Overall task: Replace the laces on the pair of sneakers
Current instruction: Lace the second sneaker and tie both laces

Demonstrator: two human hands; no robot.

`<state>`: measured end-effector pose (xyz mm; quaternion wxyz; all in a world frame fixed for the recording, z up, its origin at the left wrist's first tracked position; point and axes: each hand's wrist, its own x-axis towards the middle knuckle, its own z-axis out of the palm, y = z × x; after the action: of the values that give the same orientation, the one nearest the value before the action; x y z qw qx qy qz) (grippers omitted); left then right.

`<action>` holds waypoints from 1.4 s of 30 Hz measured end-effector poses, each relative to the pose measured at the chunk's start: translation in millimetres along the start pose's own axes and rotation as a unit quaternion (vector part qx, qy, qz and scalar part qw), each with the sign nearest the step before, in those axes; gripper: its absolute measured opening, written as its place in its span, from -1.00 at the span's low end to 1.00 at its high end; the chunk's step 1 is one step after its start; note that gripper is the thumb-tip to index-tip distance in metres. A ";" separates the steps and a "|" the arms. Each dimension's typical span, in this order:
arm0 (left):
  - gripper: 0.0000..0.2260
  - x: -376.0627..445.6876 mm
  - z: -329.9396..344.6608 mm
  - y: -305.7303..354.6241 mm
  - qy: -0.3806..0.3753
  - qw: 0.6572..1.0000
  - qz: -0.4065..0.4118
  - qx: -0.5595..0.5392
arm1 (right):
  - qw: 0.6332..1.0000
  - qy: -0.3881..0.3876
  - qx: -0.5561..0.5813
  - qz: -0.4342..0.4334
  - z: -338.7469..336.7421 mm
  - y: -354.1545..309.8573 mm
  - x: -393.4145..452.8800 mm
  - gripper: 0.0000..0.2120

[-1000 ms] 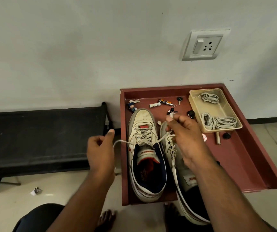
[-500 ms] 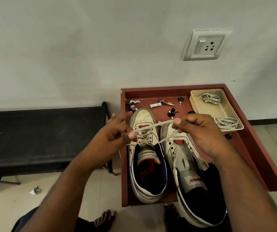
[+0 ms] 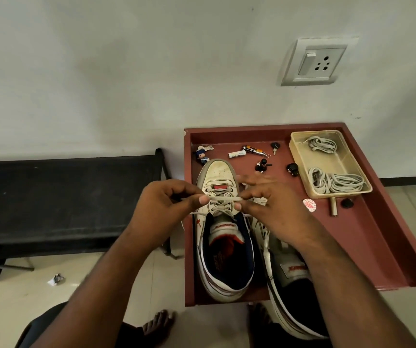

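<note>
Lace [image 3: 223, 198] stretched taut and level between two pinches, above the toe half of the left-hand sneaker [image 3: 223, 229]. At its left end, pinched between thumb and forefinger of the left hand [image 3: 163, 209], other fingers curled under; a second strand trailing from below this grip toward the eyelets. At its right end, pinched by thumb and a fingertip of the right hand [image 3: 274, 209], remaining fingers spread out and pointing away (blurred, so exact finger cannot be told). Directly beneath the grip, the left-hand sneaker lying toe away, laced over the lower eyelets, red and navy lining open toward the viewer. Just right of the grip and largely hidden under the right wrist, the second sneaker [image 3: 292, 292], heel hanging past the near edge. Both resting on a shallow red-brown tray [image 3: 367, 247] serving as the surface.

Beyond the grip, scattered small things: a little figurine [image 3: 201, 154], a white battery [image 3: 237, 154], a key-ring tool [image 3: 255, 149], a black key [image 3: 274, 146], two dark trinkets [image 3: 291, 169]. Farther right of the grip, a clear plastic box [image 3: 302, 162] holding two bundles of spare laces [image 3: 337, 183]; near its front edge a round red-and-white sticker [image 3: 309, 205]. Left of the grip, well apart, a black bench [image 3: 58, 197]. Below, bare toes [image 3: 158, 322] on the tiled floor. High on the wall, a switch and socket plate [image 3: 318, 62].
</note>
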<state>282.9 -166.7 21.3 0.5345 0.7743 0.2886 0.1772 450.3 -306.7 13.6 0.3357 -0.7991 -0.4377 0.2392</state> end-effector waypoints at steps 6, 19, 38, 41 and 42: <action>-0.89 0.0 12.5 4.6 0.004 0.999 -0.006 -0.040 | 0.983 -0.006 0.184 0.003 7.9 -16.4 -8.8 -0.40; -0.71 0.7 13.9 2.4 0.000 0.999 -0.046 -0.011 | 0.983 0.064 0.166 -0.049 17.8 -12.3 -8.1 -0.75; -0.83 -2.4 -6.4 0.7 -0.079 0.922 -0.331 -0.185 | 0.993 0.044 0.061 -0.094 36.9 -7.0 -5.9 -0.97; -0.85 -2.3 -3.5 -1.6 -0.074 0.916 -0.333 -0.213 | 0.993 0.042 0.063 -0.089 39.1 -8.4 -5.5 -0.95; -0.85 -2.2 -2.5 -1.7 -0.075 0.913 -0.334 -0.222 | 0.994 0.048 0.053 -0.088 38.8 -8.2 -5.0 -0.95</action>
<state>279.3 -165.9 20.7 0.7405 0.5054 0.4429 -0.0106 417.2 -295.1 -5.5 0.4177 -0.7491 -0.4764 0.1933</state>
